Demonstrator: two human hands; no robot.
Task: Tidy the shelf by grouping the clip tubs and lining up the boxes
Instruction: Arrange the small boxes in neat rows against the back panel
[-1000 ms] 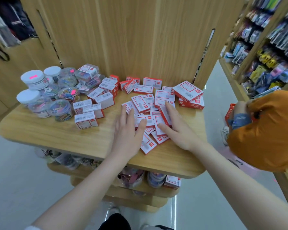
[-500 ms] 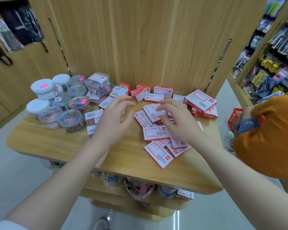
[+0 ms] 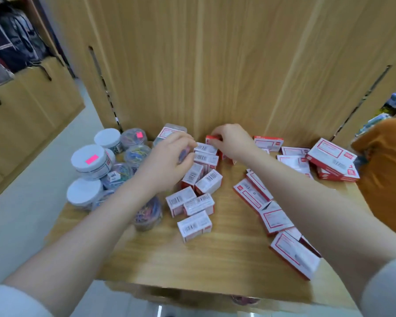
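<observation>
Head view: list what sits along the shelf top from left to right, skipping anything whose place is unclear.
Clip tubs → left hand → small barcode boxes → right hand → flat red-and-white boxes → stack of larger boxes → a person's orange top.

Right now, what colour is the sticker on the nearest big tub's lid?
Bright pink sticker on a white lid, clearest in the head view.

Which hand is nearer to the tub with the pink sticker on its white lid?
The left hand. It is just right of the white-lidded tub with the pink sticker, over the small boxes. The right hand is further right, at the back wall.
</observation>
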